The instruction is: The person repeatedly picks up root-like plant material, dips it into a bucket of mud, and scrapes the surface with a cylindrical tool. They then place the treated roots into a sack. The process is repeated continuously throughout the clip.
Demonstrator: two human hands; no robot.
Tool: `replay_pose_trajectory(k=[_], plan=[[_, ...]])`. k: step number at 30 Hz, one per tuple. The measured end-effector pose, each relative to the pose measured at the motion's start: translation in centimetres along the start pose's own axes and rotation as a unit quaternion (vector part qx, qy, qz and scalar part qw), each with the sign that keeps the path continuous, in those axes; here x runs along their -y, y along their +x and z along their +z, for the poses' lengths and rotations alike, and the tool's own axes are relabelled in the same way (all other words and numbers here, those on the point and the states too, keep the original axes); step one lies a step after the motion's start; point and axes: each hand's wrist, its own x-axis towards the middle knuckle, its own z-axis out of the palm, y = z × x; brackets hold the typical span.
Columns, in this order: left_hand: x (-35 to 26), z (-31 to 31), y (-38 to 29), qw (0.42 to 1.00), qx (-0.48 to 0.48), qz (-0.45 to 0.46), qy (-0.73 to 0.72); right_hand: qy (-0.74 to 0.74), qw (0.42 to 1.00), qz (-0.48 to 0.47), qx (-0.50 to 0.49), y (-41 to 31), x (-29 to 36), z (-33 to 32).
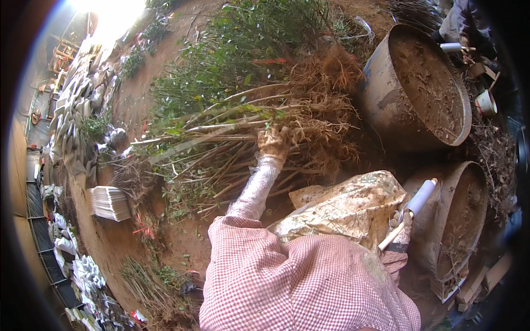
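Note:
My left hand [273,141], in a muddy glove with clear plastic wrapped around the forearm, grips sapling stems [238,124] just beside their bare roots [321,128]. The leafy tops [194,82] point to the left. Low at the right, my right hand [401,231] is around a tool [422,197] with a pale tubular grip and metal rings; its exact kind is unclear. Under that arm a mud-stained plastic sheet [352,202] covers my lap, partly over the checked clothing.
Two large muddy tubs [374,91] [430,207] stand at the right, one holding brown mud. Another person's clothed body [459,25] shows at top right, near a small white bucket [486,102]. At left lie a stack of pale trays or sheets [109,203] and more bundled saplings [151,285].

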Motion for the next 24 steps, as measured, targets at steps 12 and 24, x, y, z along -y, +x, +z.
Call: replay_pose_trajectory(k=[12,24], plan=[[1.0,2.5,-11.3,0.941,0.330,-0.059,-0.040,-0.054,0.998,0.002,0.031,0.5,-0.4,-0.5],[-2.9,-14.4,10.1,0.966,0.237,0.006,-0.101,-0.076,0.992,-0.001,0.099,1.5,-0.4,-1.2]])
